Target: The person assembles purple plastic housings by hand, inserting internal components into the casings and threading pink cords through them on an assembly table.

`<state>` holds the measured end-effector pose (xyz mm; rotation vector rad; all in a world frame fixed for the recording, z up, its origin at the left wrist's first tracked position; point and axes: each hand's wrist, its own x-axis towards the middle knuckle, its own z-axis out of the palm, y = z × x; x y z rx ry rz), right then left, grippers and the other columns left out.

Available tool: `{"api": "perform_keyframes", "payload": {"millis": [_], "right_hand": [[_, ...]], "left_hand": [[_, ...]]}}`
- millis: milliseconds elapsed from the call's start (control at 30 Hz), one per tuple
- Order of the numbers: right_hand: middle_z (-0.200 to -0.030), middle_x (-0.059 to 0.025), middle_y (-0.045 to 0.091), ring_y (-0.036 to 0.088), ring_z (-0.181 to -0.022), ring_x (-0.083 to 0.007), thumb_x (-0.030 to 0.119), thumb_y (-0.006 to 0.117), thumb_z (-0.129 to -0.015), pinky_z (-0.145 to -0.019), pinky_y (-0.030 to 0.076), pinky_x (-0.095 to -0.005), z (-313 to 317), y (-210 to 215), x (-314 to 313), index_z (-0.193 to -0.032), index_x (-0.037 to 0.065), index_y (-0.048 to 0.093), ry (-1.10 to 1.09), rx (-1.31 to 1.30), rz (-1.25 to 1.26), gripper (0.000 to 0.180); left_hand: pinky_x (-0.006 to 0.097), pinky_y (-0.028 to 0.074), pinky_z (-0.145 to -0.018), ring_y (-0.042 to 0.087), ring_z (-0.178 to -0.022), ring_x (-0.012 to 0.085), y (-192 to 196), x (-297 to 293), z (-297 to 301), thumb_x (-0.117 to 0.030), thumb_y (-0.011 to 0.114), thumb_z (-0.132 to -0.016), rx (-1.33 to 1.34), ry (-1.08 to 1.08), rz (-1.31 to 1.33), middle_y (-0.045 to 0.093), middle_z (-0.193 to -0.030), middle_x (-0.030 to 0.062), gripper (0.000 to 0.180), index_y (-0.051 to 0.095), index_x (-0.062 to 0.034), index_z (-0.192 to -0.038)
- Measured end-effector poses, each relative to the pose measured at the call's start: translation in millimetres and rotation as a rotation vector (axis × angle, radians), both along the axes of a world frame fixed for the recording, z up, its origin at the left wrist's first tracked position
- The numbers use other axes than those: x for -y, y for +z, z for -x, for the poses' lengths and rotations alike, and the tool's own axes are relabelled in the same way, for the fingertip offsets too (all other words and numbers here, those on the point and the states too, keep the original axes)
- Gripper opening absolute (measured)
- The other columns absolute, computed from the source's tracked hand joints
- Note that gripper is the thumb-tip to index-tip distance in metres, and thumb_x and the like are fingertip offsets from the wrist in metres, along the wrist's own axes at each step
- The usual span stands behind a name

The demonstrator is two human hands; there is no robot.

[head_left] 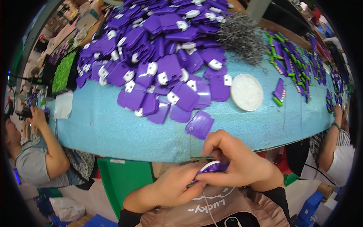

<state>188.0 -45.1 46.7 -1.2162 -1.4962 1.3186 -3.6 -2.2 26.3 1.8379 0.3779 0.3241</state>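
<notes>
Both of my hands meet just below the table's front edge, gripping one small purple plastic part (210, 167) with a white piece on it. My left hand (172, 187) holds it from below and the left. My right hand (234, 159) closes over it from above and the right, fingers curled. A single purple square part (199, 125) lies on the blue table (113, 125) just above my hands. Farther back, a big heap of purple parts with white tabs (159, 49) covers the table's far half.
A round white disc (246, 92) lies right of the heap. Grey metal springs (240, 36) are piled behind it, and narrow purple and green pieces (291, 60) spread to the right. One person sits at the left (41, 151), another at the right (336, 151). A green bin (121, 178) stands below the table.
</notes>
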Motion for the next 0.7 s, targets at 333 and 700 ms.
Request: {"api": "perform_keyframes", "payload": {"millis": [333,700], "right_hand": [[-0.095,-0.0165,0.059,0.055,-0.091,-0.0318,0.015,0.063,-0.077,-0.080,0.042,-0.0383,-138,-55,25,-0.102,0.000,0.057,-0.735,1.286,-0.331,0.029],[-0.081,-0.0091,0.059,0.055,-0.087,-0.0273,0.006,0.062,-0.067,-0.076,0.041,-0.0386,-143,-47,-5,-0.081,0.004,0.062,-0.484,1.377,-0.538,0.015]], "left_hand": [[0.028,0.050,-0.067,0.059,-0.073,0.0132,-3,9,16,-0.005,0.049,-0.088,0.190,0.552,0.624,0.061,-0.096,0.0147,0.022,0.046,0.0038,-0.108],[0.029,0.051,-0.064,0.059,-0.070,0.0144,-2,9,17,-0.005,0.051,-0.087,0.179,0.635,0.676,0.061,-0.092,0.0152,0.021,0.046,0.0024,-0.106]]}}
